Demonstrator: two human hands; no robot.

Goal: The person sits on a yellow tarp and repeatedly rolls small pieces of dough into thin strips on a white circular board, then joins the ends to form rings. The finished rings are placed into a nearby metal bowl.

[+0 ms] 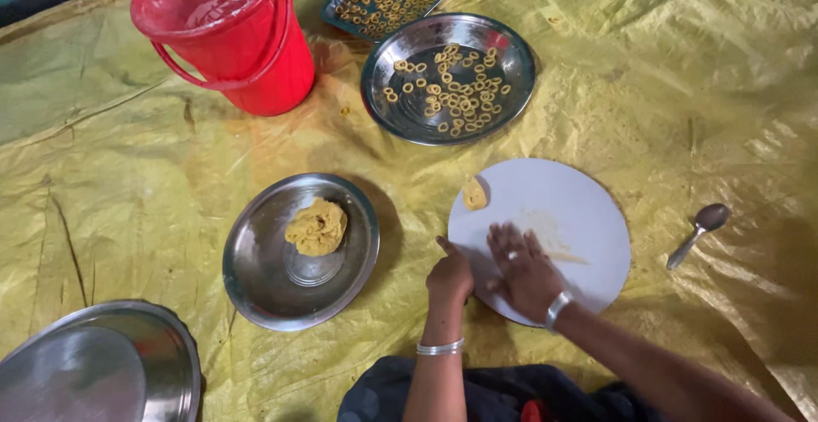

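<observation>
Dough strand (569, 258) lies under my right hand (521, 270), flat-palmed on white round board (588, 209), its long axis running out rightward. Left hand (449, 275) curls loosely at the board's near-left edge, holding nothing I can see.

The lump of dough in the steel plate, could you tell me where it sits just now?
In the head view, the lump of dough lies in the steel plate, left of the white round board and the left hand.
</observation>
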